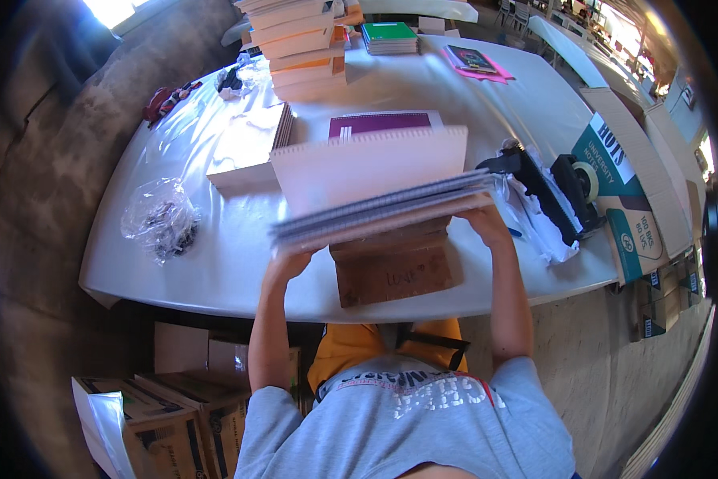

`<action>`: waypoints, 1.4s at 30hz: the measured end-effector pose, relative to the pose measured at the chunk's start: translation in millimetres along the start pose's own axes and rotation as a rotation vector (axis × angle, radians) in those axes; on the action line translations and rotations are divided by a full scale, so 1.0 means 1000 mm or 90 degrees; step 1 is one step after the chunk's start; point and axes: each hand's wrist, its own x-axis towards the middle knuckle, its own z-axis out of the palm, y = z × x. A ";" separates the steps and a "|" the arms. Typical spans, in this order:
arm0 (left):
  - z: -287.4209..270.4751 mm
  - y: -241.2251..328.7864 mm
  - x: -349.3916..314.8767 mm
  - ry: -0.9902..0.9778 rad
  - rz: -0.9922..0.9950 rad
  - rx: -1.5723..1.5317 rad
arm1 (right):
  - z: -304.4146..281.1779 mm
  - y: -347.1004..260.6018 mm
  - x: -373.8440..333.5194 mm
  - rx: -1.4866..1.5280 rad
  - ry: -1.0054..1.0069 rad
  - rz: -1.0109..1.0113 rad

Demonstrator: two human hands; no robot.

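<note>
Two bare hands hold a blurred stack of thin, wire-edged notebooks between them at the centre of the frame.
Nearest, in the lower middle, a matt brown cardboard piece with handwriting lies on the smooth, glossy white table. Above it, the left hand grips the stack's left end from below and the right hand its right end, so the notebooks lie across both grips, ridged edges toward the person; the finger positions are mostly hidden. A broad pale face with a toothed upper edge rises behind those edges. Crumpled clear plastic sits at left, a black tape dispenser at right. Farther up are a flat purple notebook and, at top, a tall uneven stack of paper goods.
</note>
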 end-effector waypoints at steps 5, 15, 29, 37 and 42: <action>0.007 0.007 -0.011 -0.119 -0.160 -0.041 | 0.013 -0.018 -0.003 0.293 -0.064 -0.229; 0.016 0.066 0.014 0.318 -0.126 -0.651 | 0.060 0.022 -0.029 0.153 -0.014 -0.036; -0.025 0.062 0.012 0.438 -0.073 -0.591 | 0.057 -0.043 -0.031 0.262 0.177 -0.191; -0.025 0.040 0.012 0.471 -0.106 -0.593 | 0.059 -0.029 -0.027 0.377 0.244 -0.223; 0.005 0.037 0.012 0.393 -0.098 -0.520 | 0.067 -0.032 -0.034 0.183 0.178 -0.158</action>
